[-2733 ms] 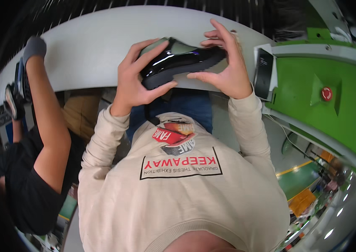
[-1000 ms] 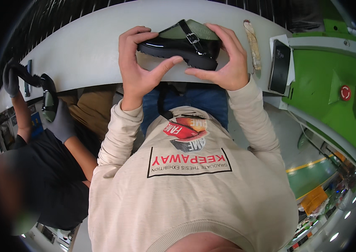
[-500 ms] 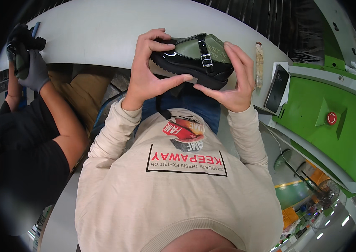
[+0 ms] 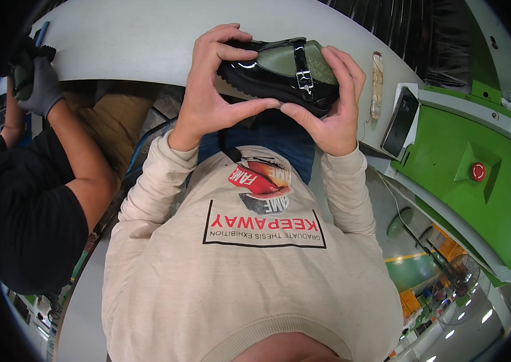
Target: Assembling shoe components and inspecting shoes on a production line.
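phone [image 4: 401, 123], red btn [image 4: 478, 171] — r of shoe [image 4: 276, 65]

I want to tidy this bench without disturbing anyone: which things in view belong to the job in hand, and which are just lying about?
In hand:
black-and-green shoe with a buckled strap, held between the left hand and the right hand

Apparently just lying about, untouched:
dark phone, at the right
slim pale stick, on the white table

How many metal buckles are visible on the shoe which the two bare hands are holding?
1: the silver buckle on the strap of the shoe, nearer the right hand; others may hide on its far side.
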`<action>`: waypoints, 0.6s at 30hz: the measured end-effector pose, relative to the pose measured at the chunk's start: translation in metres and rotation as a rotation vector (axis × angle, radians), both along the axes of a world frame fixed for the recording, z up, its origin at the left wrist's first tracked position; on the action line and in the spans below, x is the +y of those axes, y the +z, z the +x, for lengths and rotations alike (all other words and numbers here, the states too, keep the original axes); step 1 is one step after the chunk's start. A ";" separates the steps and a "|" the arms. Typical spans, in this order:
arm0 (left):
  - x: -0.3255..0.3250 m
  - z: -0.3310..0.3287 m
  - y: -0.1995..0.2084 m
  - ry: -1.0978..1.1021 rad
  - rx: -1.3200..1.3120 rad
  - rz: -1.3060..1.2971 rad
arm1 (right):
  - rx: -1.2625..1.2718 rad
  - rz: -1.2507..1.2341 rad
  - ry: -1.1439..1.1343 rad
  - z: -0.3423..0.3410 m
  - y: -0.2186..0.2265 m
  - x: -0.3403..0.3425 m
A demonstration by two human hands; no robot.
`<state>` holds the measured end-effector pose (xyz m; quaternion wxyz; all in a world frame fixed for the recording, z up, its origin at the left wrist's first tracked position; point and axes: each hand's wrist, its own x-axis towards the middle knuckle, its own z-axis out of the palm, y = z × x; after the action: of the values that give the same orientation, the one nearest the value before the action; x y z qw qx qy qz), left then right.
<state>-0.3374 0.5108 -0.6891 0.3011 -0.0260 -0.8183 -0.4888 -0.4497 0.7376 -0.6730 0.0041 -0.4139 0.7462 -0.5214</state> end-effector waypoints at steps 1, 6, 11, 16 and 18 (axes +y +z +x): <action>0.001 -0.001 0.000 0.020 0.008 0.020 | -0.025 -0.011 -0.001 0.000 -0.001 0.001; 0.002 -0.005 -0.004 0.051 0.032 0.019 | 0.037 0.008 -0.165 -0.030 0.012 0.021; 0.004 -0.009 0.000 0.040 0.038 0.043 | 0.347 0.472 -0.620 -0.069 0.001 0.066; 0.003 -0.010 0.008 0.030 -0.007 -0.013 | 0.257 0.520 -0.516 -0.067 -0.019 0.060; 0.003 -0.009 0.011 0.044 -0.056 -0.074 | 0.231 0.495 -0.484 -0.063 -0.013 0.054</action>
<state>-0.3465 0.5133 -0.6776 0.2876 -0.0054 -0.8444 -0.4519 -0.5128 0.7916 -0.6856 -0.1038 -0.2677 0.9217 -0.2609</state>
